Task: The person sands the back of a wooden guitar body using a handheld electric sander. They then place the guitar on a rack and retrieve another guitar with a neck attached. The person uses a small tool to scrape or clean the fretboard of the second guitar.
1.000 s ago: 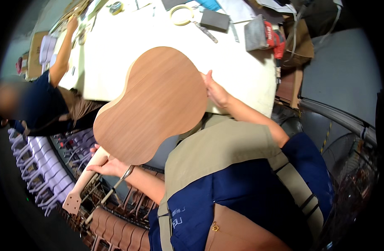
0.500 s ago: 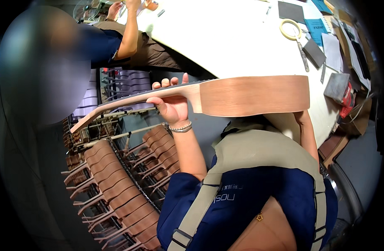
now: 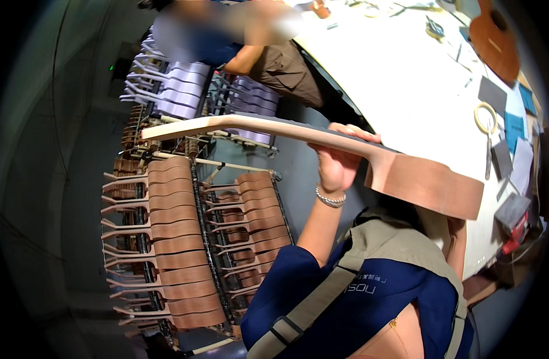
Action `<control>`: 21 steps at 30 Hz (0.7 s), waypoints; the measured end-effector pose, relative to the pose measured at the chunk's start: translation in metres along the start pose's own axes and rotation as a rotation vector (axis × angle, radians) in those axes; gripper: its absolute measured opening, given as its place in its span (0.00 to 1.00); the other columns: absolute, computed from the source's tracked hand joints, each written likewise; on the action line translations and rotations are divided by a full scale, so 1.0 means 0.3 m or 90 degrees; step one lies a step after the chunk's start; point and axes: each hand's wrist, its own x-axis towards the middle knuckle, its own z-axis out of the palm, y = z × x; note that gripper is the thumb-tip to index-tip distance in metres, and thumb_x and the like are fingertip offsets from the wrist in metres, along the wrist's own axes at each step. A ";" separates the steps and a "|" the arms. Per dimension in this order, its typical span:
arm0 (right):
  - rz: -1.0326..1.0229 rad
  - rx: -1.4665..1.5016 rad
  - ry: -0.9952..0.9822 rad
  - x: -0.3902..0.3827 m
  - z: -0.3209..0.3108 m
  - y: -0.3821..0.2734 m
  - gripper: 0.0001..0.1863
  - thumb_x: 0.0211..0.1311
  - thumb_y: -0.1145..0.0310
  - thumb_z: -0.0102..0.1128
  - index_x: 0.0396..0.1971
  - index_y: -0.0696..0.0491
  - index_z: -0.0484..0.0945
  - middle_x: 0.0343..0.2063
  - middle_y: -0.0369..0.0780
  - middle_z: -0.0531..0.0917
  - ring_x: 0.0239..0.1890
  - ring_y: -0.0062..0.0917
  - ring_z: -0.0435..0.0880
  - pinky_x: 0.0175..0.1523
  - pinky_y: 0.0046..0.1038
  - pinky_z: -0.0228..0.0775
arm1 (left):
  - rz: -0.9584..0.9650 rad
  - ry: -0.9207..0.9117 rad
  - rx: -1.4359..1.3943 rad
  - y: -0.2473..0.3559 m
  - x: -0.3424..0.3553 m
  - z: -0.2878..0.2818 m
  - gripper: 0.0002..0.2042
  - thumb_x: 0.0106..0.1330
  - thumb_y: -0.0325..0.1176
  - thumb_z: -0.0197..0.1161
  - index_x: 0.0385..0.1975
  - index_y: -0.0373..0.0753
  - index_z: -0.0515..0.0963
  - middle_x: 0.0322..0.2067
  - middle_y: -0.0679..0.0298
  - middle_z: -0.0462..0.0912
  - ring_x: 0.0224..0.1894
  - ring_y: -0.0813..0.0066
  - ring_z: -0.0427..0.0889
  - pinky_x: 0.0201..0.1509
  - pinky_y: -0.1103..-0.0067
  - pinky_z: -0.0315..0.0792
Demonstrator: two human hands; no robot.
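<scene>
You hold a matt brown wooden guitar-shaped instrument (image 3: 433, 185) aloft, edge-on, beside the near edge of the white-topped bench (image 3: 400, 90). Left hand (image 3: 339, 164): fingers wrapped round its paler neck; right hand hidden beyond the body, its grasp untellable. The step seems to be handling it; any turn calls for support at both ends.

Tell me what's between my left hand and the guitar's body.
The head view shows the pale neck heel between your left hand and the guitar body.
</scene>
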 end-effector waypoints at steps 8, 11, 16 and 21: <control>-0.009 0.158 -0.012 0.027 0.024 -0.023 0.32 0.61 0.47 0.45 0.59 0.52 0.58 0.56 0.40 0.65 0.58 0.30 0.64 0.60 0.34 0.57 | 0.013 -0.046 -0.032 0.001 -0.009 -0.007 0.30 0.58 0.63 0.41 0.49 0.45 0.66 0.43 0.55 0.75 0.47 0.57 0.75 0.56 0.55 0.64; -0.021 0.233 -0.015 0.001 0.010 -0.052 0.32 0.62 0.47 0.43 0.59 0.52 0.57 0.57 0.39 0.65 0.58 0.31 0.64 0.61 0.34 0.57 | 0.042 0.086 -0.009 0.013 -0.010 0.032 0.32 0.59 0.63 0.40 0.60 0.51 0.55 0.51 0.54 0.70 0.51 0.53 0.71 0.57 0.57 0.63; -0.049 0.257 -0.072 -0.003 0.040 -0.113 0.32 0.65 0.44 0.30 0.61 0.51 0.55 0.59 0.38 0.62 0.60 0.31 0.61 0.62 0.35 0.54 | 0.044 0.115 0.113 0.038 0.009 0.043 0.33 0.63 0.59 0.34 0.65 0.55 0.36 0.60 0.52 0.58 0.55 0.52 0.67 0.56 0.61 0.66; -0.009 0.257 0.000 -0.026 0.190 -0.179 0.33 0.65 0.43 0.26 0.61 0.51 0.54 0.59 0.39 0.61 0.60 0.32 0.61 0.62 0.35 0.54 | 0.050 0.112 0.127 0.051 -0.002 0.045 0.33 0.65 0.57 0.32 0.65 0.48 0.35 0.60 0.53 0.58 0.56 0.56 0.67 0.55 0.67 0.67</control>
